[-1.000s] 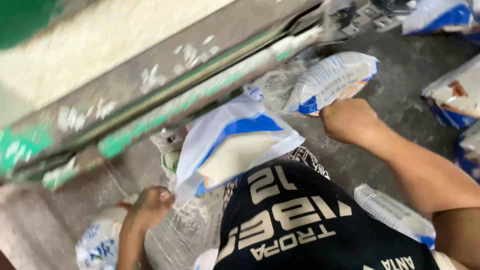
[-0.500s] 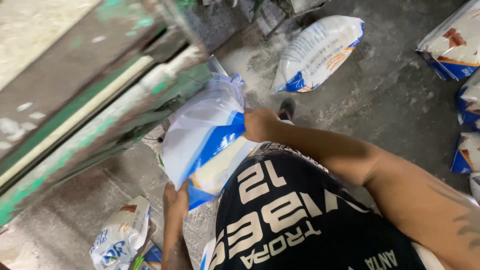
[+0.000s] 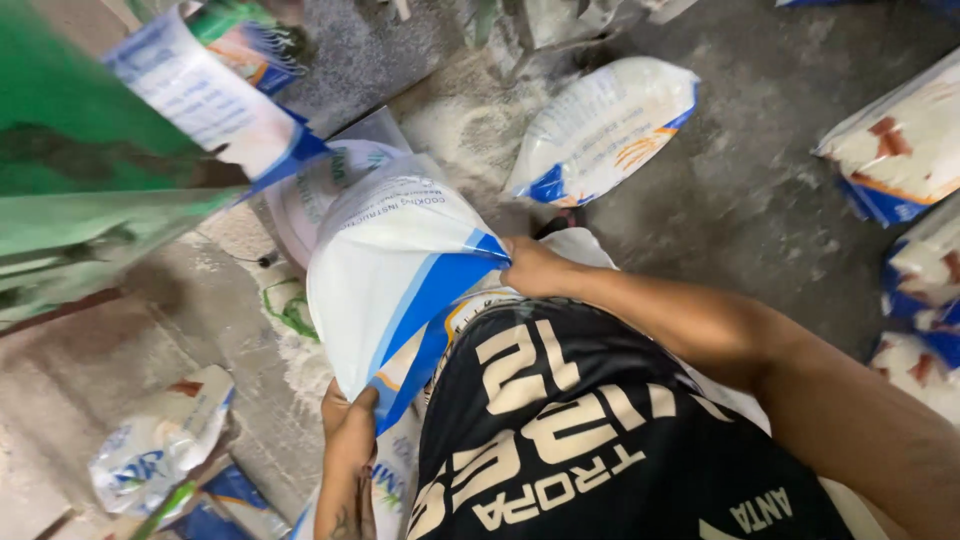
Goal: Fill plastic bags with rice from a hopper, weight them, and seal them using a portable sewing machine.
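While the head camera looks down past a black jersey with cream lettering (image 3: 590, 430), both bare hands hold one glossy white plastic sack with blue bands (image 3: 400, 270), soft and bulging, its skin creased and shiny where it folds. It hangs in front of the person's chest, just beside the green metal machine (image 3: 80, 170) on the left, whose painted face is scuffed and dusted with white powder.

Left hand (image 3: 350, 440) grips the sack's lower corner: the fingers (image 3: 362, 402) are curled tight and pressed together, pinching the blue-edged plastic from below. Right hand (image 3: 535, 268) clamps the sack's right edge at about mid-height; its fingers are closed over the fold, though the tips are hidden behind the plastic.

A second filled white sack with blue and orange print (image 3: 600, 130) lies plump and pillow-shaped on the rough grey concrete floor (image 3: 760, 180), well apart from the held one, amid a scatter of fine white powder. More packed white and blue sacks (image 3: 900, 140) rest at the right edge. A crumpled one (image 3: 160, 440) lies at lower left.
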